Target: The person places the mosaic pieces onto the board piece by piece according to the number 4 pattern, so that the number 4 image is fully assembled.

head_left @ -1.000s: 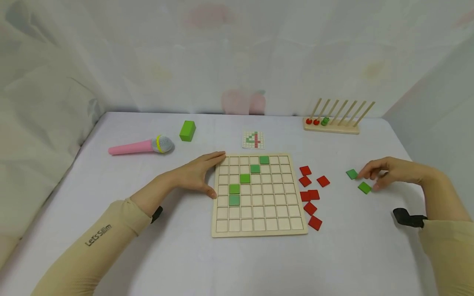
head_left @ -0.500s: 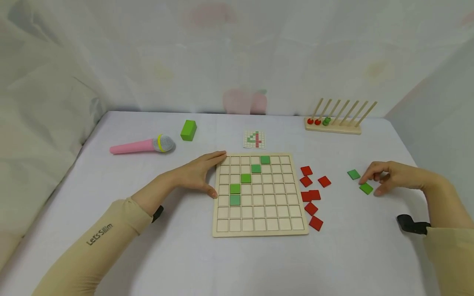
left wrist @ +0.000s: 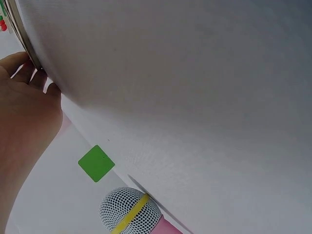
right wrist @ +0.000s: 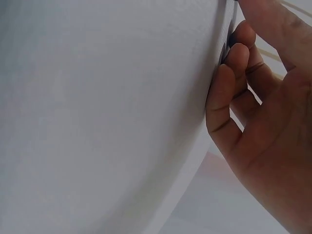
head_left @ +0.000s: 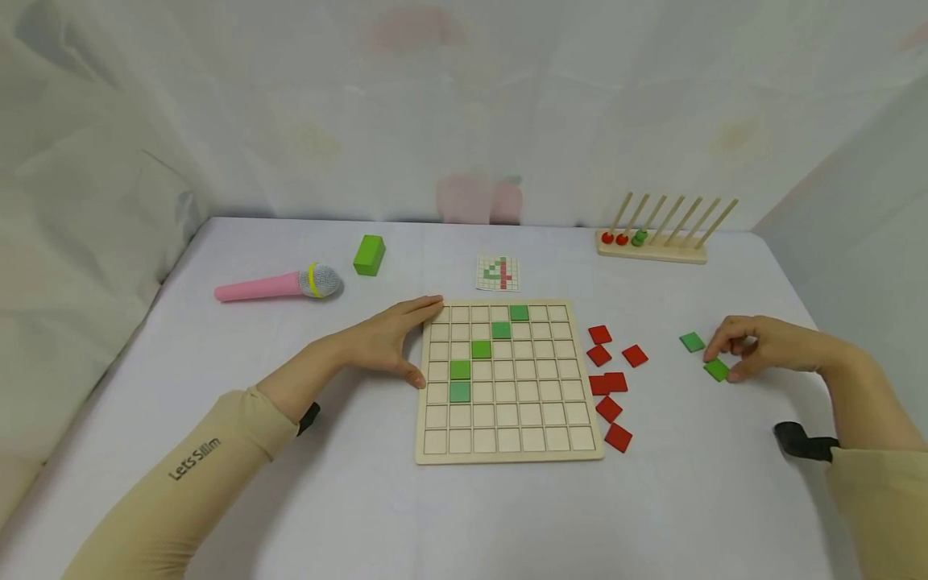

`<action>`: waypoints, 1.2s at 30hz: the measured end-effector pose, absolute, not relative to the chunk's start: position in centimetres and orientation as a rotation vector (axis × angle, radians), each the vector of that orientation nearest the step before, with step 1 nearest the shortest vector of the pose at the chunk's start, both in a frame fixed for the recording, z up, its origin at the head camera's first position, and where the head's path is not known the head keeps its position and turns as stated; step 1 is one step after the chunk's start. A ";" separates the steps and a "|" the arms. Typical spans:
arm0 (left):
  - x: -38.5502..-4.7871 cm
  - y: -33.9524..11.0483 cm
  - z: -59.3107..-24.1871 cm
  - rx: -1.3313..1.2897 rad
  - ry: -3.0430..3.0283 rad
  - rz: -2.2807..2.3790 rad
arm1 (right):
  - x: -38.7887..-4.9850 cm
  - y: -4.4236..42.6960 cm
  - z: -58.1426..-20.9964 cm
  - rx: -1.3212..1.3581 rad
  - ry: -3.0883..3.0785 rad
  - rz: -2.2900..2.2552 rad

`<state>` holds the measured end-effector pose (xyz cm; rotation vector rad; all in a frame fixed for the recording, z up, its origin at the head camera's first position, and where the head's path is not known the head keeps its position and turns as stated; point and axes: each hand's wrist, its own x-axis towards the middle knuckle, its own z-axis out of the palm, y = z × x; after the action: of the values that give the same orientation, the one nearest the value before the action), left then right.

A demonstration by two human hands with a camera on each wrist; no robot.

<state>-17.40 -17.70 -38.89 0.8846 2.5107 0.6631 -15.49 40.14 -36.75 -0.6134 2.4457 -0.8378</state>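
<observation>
Pinching a green tile (head_left: 717, 370) between thumb and index finger of the right-hand grip (head_left: 770, 346), on the right part of the worktop (head_left: 689, 503). Turned cornerwise, with one corner towards the far edge and the opposite one towards the near edge; too nearly square to tell a long axis. Near another green tile (head_left: 692, 342), well apart from the red tiles (head_left: 634, 355). Spread wide with the left-hand grip (head_left: 380, 337), touching the left side of the gridded board (head_left: 531, 416).
</observation>
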 end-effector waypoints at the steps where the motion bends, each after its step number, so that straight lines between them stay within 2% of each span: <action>1: -17.4 -17.7 -38.9 0.887 2.511 0.663 | -15.5 40.2 -36.8 -0.611 2.443 -0.846; 19: -17.5 -17.8 -39.0 0.881 2.506 0.666 | -15.7 38.2 -35.6 -0.446 2.492 -0.821; 36: -17.4 -17.8 -38.9 0.843 2.507 0.663 | -17.2 27.2 -33.5 -0.537 2.520 -0.896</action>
<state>-17.35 -17.82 -38.94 0.8433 2.5073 0.6630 -17.17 27.24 -33.55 -0.5366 2.5199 -0.8959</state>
